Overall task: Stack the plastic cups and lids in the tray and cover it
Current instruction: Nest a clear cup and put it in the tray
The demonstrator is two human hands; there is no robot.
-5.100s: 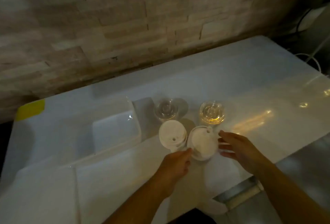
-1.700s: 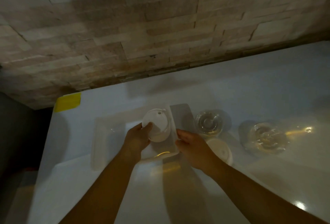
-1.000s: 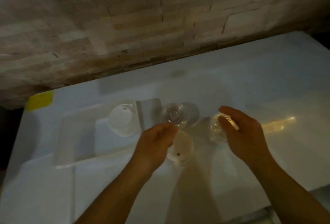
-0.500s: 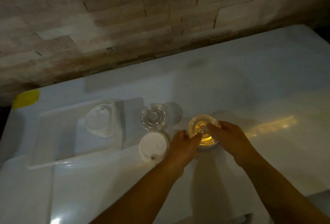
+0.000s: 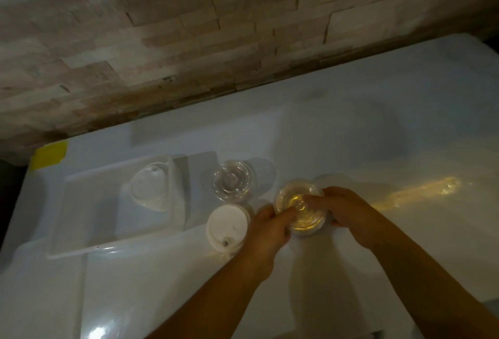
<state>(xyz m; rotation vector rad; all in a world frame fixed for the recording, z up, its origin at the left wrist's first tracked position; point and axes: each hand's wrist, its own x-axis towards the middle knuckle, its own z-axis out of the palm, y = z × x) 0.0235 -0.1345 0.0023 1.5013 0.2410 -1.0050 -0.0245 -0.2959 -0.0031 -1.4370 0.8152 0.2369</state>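
Hands closing on clear cup (image 5: pixel 299 205) at table (image 5: pixel 378 128) centre. Left hand (image 5: pixel 268 230) gripping near-left side of rim, fingers curled against it. Right hand (image 5: pixel 348 213) gripping right side, fingertips reaching over rim into mouth. Standing upright just left of it: second clear cup (image 5: pixel 232 183). Lying flat just beside left hand: white lid (image 5: pixel 226 226). Sitting further left: white tray (image 5: pixel 89 203), holding one lid (image 5: pixel 148 189) near its right wall. Marking far-left table corner: yellow tape (image 5: pixel 48 153).
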